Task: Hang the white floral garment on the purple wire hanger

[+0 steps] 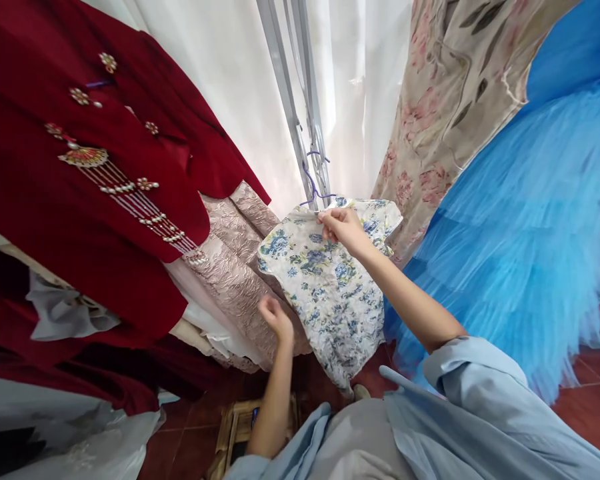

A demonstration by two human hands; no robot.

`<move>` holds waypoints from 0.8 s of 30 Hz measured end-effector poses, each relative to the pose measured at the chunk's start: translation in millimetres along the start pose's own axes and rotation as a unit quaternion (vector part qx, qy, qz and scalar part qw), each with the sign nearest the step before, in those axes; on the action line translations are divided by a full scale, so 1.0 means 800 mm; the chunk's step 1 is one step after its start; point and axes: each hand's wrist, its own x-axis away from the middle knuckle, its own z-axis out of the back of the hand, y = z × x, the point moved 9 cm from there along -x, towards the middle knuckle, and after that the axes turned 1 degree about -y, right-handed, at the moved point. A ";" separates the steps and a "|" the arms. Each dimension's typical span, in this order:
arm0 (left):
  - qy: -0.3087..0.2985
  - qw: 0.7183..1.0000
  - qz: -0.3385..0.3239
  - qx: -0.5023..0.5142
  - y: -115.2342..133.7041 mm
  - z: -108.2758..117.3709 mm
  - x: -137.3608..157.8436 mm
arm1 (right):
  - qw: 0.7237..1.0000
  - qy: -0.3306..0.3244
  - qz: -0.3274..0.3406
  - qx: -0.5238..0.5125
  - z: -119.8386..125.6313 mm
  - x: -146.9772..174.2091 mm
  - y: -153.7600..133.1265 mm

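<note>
A white blouse [325,280] with blue flowers and yellow-green leaves hangs from a thin purple hanger [314,192] in front of me. My right hand [343,229] is at its neckline, thumb and fingers pinched on the fabric just below the hanger. Lower and to the left, my left hand [276,319] is loosely closed beside the blouse's left edge, in front of a pink textured skirt [240,267]. Nothing shows in the left fingers, which are partly turned from view.
A dark red velvet jacket [145,120] with beaded ornaments hangs at left. To the right are a beige floral dress [430,127] and a blue tulle dress [520,233]. A grey metal stand [285,67] rises before white curtains [205,73]. A wooden stool-like frame [225,437] stands below.
</note>
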 end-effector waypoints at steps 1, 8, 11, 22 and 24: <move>0.045 0.998 -0.050 -0.010 0.028 0.006 -0.014 | 1.000 0.004 0.011 0.010 0.001 0.006 0.001; -0.246 0.848 -0.429 -0.191 0.292 -0.142 -0.071 | 0.993 0.025 0.083 0.078 0.006 0.018 -0.003; -0.369 0.820 -0.383 -0.210 0.303 -0.190 -0.079 | 0.991 0.030 0.084 0.095 0.010 0.013 -0.001; -0.232 0.858 -0.428 -0.164 0.321 -0.159 -0.113 | 0.972 0.065 -0.099 0.201 0.020 0.091 0.199; -0.204 0.891 -0.384 -0.131 0.307 -0.134 -0.148 | 0.963 0.059 -0.149 0.216 0.020 0.141 0.251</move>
